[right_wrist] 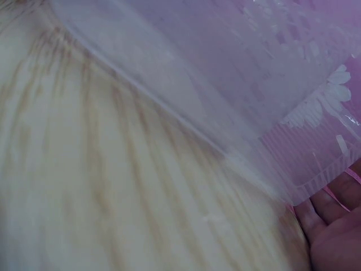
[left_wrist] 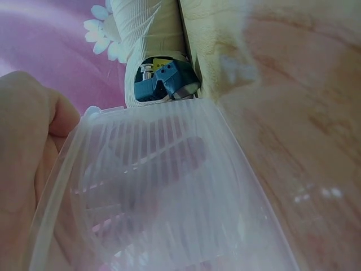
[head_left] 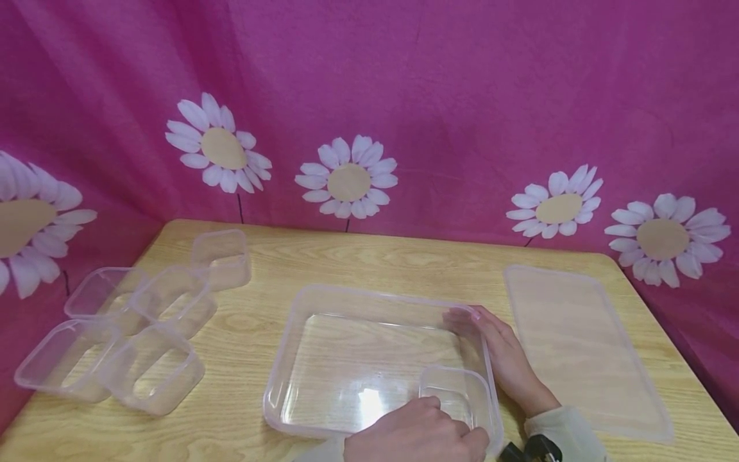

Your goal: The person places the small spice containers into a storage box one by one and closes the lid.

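Table (head_left: 237, 388): one large tub (head_left: 346, 359), six small tubs (head_left: 179, 388), one lid (head_left: 583, 353)

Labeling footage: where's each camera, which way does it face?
On head, facing forward and down at the large box; left hand, right hand, sleeves show.
On left wrist, facing clear plastic and right sleeve; left hand shows.
On right wrist, facing table and clear plastic; right hand shows.
Head and right wrist share the right hand.
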A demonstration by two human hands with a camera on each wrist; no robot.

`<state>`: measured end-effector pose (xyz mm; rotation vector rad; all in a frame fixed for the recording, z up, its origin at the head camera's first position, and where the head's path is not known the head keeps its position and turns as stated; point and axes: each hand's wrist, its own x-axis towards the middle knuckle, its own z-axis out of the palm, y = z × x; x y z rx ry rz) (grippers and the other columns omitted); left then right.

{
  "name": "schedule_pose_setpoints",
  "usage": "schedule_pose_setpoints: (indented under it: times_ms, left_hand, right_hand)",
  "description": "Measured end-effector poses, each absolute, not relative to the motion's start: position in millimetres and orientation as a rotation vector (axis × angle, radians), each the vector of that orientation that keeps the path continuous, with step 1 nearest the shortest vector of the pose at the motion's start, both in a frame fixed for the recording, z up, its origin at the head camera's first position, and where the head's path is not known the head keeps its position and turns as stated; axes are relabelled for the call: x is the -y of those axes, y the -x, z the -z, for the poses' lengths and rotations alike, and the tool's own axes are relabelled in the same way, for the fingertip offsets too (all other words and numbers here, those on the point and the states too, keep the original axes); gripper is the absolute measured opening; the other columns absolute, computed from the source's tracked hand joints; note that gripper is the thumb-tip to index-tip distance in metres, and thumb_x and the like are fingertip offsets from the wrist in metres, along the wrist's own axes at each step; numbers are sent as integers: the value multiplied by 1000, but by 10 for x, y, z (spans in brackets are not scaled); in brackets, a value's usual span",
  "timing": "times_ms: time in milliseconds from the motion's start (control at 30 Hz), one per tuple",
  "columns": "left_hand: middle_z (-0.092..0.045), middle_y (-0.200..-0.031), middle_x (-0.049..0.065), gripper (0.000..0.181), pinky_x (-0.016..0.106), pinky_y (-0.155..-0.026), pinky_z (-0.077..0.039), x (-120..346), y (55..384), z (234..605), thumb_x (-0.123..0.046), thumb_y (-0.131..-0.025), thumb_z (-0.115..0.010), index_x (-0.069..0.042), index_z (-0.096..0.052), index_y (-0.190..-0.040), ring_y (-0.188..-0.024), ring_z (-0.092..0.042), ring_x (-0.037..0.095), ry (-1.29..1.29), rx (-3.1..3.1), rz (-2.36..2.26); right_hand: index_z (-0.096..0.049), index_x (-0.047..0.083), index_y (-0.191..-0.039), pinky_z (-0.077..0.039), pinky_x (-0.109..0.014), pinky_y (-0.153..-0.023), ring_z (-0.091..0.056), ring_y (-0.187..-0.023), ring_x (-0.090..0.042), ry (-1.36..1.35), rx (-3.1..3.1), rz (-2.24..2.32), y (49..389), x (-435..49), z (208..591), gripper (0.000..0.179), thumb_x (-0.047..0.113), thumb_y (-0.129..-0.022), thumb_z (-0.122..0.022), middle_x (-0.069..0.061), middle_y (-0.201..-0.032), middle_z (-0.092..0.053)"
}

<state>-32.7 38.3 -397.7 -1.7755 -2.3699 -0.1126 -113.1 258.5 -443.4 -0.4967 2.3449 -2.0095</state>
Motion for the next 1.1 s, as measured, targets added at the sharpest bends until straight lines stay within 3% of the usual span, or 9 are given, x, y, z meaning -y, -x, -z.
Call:
schedule_pose_setpoints:
  times_ms: [200,567,833,1000,1100]
  left_hand:
    - [-59,-70,-23,13,18,-54,-28,-371,323,3972,-38,-94,-64,-29,-56,-87,-62,-53,-10,1762,2352,113]
    - [-48,-68,-23,15,9,-52,-27,-349,324,3961,-35,-95,-64,-28,-58,-83,-51,-31,-11,1817,2365,235]
    - [-54,-71,-22,18,11,-59,-26,-304,320,3894,-41,-99,-60,-27,-60,-87,-61,-43,-10,1700,2281,100]
    - [-55,-70,-21,26,12,-71,-43,-226,314,3799,-43,-104,-54,-27,-62,-85,-68,-55,-8,1531,2174,117]
    - [-56,-69,-19,26,15,-78,-49,-171,326,3736,-42,-102,-57,-25,-61,-82,-71,-61,-6,1472,2146,188]
  right_hand:
    - [-52,-13,-137,-53,-23,-104,-69,-120,-9,492,-2336,2021,1127,-2578,4431,52,29,-114,-32,-7,-127,-74]
    - [-51,-12,-138,-53,-22,-104,-69,-120,-8,484,-2343,2013,1110,-2574,4438,53,30,-115,-31,-6,-127,-74]
    - [-50,-13,-138,-53,-22,-104,-69,-121,-8,526,-2322,2033,1098,-2588,4460,50,27,-115,-30,-3,-130,-72]
    - [-50,-13,-139,-53,-21,-104,-69,-121,-7,523,-2340,2014,1112,-2583,4461,51,27,-115,-30,-2,-131,-72]
    - [-51,-11,-139,-53,-22,-104,-69,-122,-7,516,-2357,1995,1118,-2576,4456,51,29,-115,-30,-3,-131,-72]
